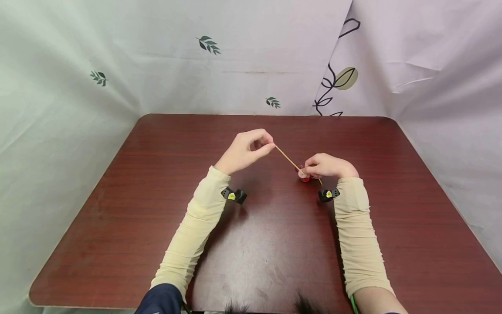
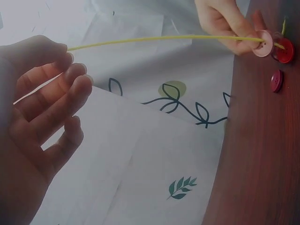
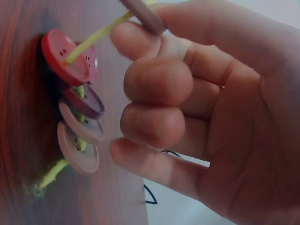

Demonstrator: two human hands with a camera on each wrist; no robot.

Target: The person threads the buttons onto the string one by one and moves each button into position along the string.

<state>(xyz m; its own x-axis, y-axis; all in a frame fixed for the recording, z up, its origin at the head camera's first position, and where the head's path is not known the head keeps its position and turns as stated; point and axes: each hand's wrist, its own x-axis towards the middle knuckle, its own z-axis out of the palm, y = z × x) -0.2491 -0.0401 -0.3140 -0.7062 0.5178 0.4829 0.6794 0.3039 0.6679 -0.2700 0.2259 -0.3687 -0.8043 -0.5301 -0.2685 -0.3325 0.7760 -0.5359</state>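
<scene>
My left hand (image 1: 248,150) is raised over the table and pinches one end of a yellow cord (image 2: 154,38) between thumb and forefinger. The cord runs taut down to my right hand (image 1: 329,165), which pinches a pale pink button (image 2: 264,43) threaded on it. Beyond that button the cord passes through a large red button (image 3: 60,55), close over the tabletop. Further along are a purple button (image 3: 85,102) and two pale pink ones, near the cord's frayed tail (image 3: 51,174). A magenta button (image 2: 277,81) lies beside the red one.
The reddish-brown wooden table (image 1: 129,209) has rounded corners. A pale curtain (image 1: 168,56) with leaf prints hangs behind it and along both sides. Black wrist cameras (image 1: 328,194) are strapped over cream sleeves (image 1: 196,226).
</scene>
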